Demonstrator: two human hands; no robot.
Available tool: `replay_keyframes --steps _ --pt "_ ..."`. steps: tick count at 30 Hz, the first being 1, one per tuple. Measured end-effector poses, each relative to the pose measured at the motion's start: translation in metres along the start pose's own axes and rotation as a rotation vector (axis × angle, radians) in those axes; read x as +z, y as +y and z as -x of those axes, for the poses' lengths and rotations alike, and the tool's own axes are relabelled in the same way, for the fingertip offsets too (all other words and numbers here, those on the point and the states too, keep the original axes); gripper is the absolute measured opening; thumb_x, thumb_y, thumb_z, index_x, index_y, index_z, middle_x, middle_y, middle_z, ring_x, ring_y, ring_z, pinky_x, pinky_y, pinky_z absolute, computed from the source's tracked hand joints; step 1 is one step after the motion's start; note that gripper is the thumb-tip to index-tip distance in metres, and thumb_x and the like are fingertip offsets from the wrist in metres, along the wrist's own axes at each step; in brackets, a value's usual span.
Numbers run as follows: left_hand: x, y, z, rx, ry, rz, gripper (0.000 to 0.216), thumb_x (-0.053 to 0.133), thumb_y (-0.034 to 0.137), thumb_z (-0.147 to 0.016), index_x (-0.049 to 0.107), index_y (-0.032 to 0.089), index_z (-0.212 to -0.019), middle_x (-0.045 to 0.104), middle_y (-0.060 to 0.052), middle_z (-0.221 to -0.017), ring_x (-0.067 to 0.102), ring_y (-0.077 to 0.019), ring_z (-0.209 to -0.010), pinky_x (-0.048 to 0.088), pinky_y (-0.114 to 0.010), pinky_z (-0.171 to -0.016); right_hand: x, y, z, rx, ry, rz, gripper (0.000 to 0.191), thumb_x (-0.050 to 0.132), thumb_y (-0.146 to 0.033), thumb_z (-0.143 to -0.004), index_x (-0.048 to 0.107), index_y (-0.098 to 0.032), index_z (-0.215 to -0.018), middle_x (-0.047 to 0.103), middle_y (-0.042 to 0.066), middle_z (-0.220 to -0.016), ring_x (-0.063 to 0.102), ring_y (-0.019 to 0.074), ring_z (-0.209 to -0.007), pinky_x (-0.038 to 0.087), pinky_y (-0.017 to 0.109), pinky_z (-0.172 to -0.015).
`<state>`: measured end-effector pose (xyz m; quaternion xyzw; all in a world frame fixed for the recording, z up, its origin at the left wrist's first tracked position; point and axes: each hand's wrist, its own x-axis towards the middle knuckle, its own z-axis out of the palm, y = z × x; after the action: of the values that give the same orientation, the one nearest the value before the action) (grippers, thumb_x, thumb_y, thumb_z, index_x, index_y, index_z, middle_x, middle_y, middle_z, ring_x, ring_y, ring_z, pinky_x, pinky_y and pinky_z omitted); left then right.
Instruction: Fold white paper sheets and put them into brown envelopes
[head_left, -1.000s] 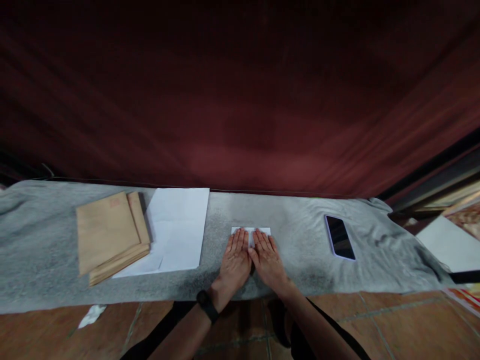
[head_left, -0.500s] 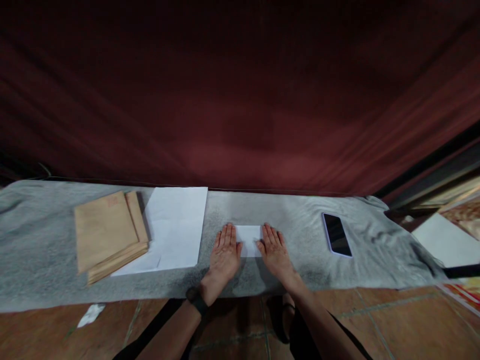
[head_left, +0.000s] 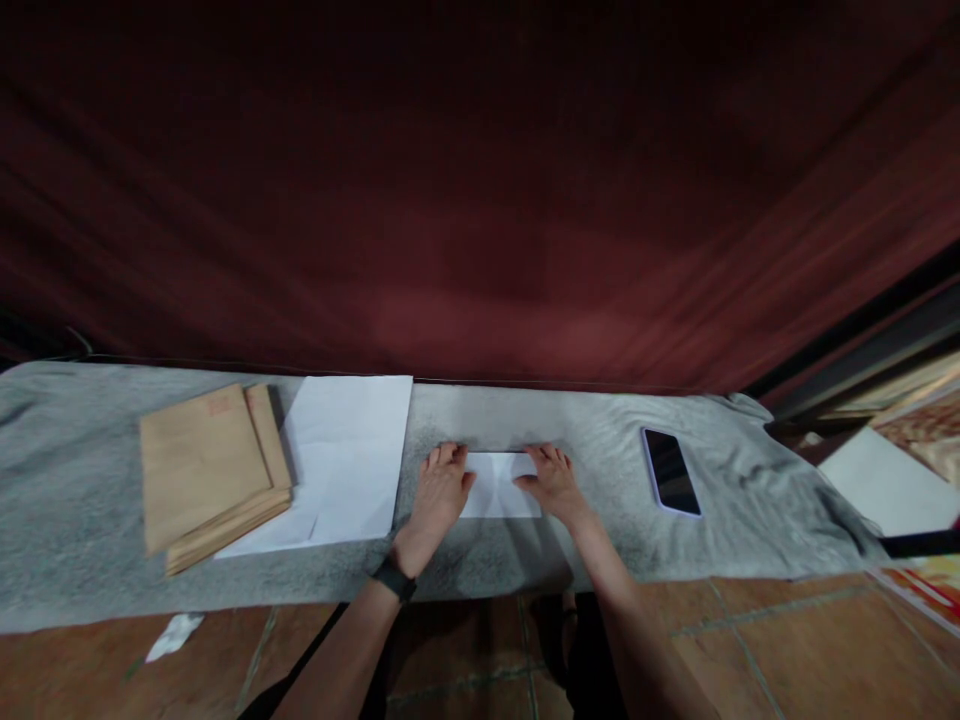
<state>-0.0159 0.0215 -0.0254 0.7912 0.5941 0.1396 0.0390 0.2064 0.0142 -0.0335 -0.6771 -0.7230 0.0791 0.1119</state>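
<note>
A small folded white sheet of paper (head_left: 495,490) lies flat on the grey cloth in front of me, its long side running left to right. My left hand (head_left: 442,487) is at its left end, fingers bent at the far edge and the thumb on the paper. At the right end, my right hand (head_left: 551,482) grips the far edge in the same way, thumb pointing inward. The fingertips beyond the edge are partly hidden.
Brown paper envelopes (head_left: 202,460) are stacked at the left, partly over larger white sheets (head_left: 352,450). A phone (head_left: 672,472) with a pale purple rim lies to the right. Behind the grey cloth (head_left: 600,560) hangs a dark red curtain (head_left: 480,250).
Both hands were pressed flat with fingers stretched out; now their fingers are bent at the paper's far edge. More of the paper shows between and below the hands.
</note>
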Motion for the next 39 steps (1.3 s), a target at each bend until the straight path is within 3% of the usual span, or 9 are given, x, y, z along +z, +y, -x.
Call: replay_keyframes --steps 5,10,19,24,27,30,32,34,39 --pt "-0.003 -0.002 -0.006 -0.045 -0.029 0.041 0.037 0.063 0.023 -0.086 0.065 0.022 -0.123 0.064 -0.010 -0.119 0.058 -0.0279 -0.109 0.047 -0.041 -0.092 -0.007 -0.001 -0.006 0.079 -0.054 -0.015 0.041 0.073 -0.033 -0.081 0.065 -0.027 -0.121 0.059 0.009 -0.129 0.052 0.0307 -0.117 0.039 0.042 -0.094" --pt "-0.005 0.000 -0.005 -0.009 -0.041 0.035 0.039 0.061 0.022 -0.087 0.062 0.019 -0.126 0.062 -0.013 -0.124 0.056 -0.0299 -0.113 0.046 -0.042 -0.094 -0.007 -0.002 -0.008 0.023 -0.062 -0.035 0.055 0.073 -0.032 -0.080 0.058 -0.025 -0.133 0.059 0.010 -0.130 0.053 0.0292 -0.116 0.039 0.040 -0.094" --pt "0.003 -0.007 -0.008 -0.017 -0.019 0.088 0.028 0.066 0.022 -0.081 0.067 0.023 -0.110 0.065 -0.009 -0.114 0.057 -0.0279 -0.109 0.047 -0.042 -0.094 -0.008 -0.008 -0.010 0.050 -0.042 -0.028 0.032 0.073 -0.034 -0.079 0.070 -0.026 -0.110 0.064 0.009 -0.120 0.055 0.0306 -0.112 0.043 0.041 -0.090" --pt "-0.012 -0.001 -0.013 -0.050 -0.006 0.241 0.017 0.060 0.010 -0.079 0.064 0.021 -0.091 0.067 -0.006 -0.096 0.062 -0.0247 -0.098 0.049 -0.039 -0.090 -0.021 -0.011 -0.010 -0.064 -0.023 -0.222 0.016 0.061 -0.018 -0.086 0.070 -0.025 -0.097 0.072 0.004 -0.102 0.065 0.0223 -0.097 0.048 0.032 -0.084" --pt "-0.032 0.005 -0.015 -0.015 0.083 0.367 0.016 0.054 0.007 -0.084 0.060 0.022 -0.087 0.067 -0.004 -0.092 0.063 -0.0210 -0.094 0.051 -0.035 -0.087 -0.034 -0.014 -0.010 -0.143 0.086 -0.441 0.017 0.052 -0.017 -0.090 0.066 -0.025 -0.096 0.073 0.001 -0.094 0.068 0.0197 -0.092 0.050 0.030 -0.085" --pt "-0.049 0.009 -0.010 0.081 0.258 0.406 0.016 0.052 0.009 -0.088 0.059 0.023 -0.090 0.067 -0.005 -0.109 0.060 -0.0217 -0.107 0.048 -0.037 -0.096 -0.045 -0.015 -0.007 -0.193 0.285 -0.549 0.013 0.051 -0.019 -0.089 0.062 -0.024 -0.092 0.072 0.005 -0.105 0.066 0.0212 -0.104 0.048 0.034 -0.094" --pt "-0.054 0.008 -0.003 0.164 0.273 0.340 0.017 0.051 0.007 -0.089 0.059 0.023 -0.091 0.066 -0.005 -0.117 0.058 -0.0227 -0.112 0.045 -0.039 -0.099 -0.046 -0.012 -0.003 -0.207 0.348 -0.556 0.013 0.050 -0.015 -0.087 0.061 -0.023 -0.090 0.071 0.007 -0.111 0.064 0.0216 -0.110 0.047 0.035 -0.097" --pt "-0.052 0.007 0.006 0.250 0.206 0.259 0.019 0.050 0.006 -0.090 0.060 0.023 -0.092 0.065 -0.005 -0.121 0.057 -0.0236 -0.112 0.045 -0.040 -0.098 -0.044 -0.007 0.005 -0.237 0.299 -0.499 0.019 0.049 -0.010 -0.084 0.061 -0.023 -0.091 0.071 0.007 -0.112 0.064 0.0218 -0.111 0.046 0.036 -0.098" --pt "-0.038 0.003 0.029 0.417 -0.059 0.181 0.024 0.048 0.003 -0.089 0.062 0.021 -0.094 0.064 -0.006 -0.119 0.058 -0.0240 -0.111 0.045 -0.041 -0.098 -0.038 0.005 0.033 -0.344 -0.086 -0.261 0.034 0.048 0.001 -0.074 0.065 -0.023 -0.092 0.072 0.003 -0.099 0.065 0.0207 -0.101 0.046 0.035 -0.098"
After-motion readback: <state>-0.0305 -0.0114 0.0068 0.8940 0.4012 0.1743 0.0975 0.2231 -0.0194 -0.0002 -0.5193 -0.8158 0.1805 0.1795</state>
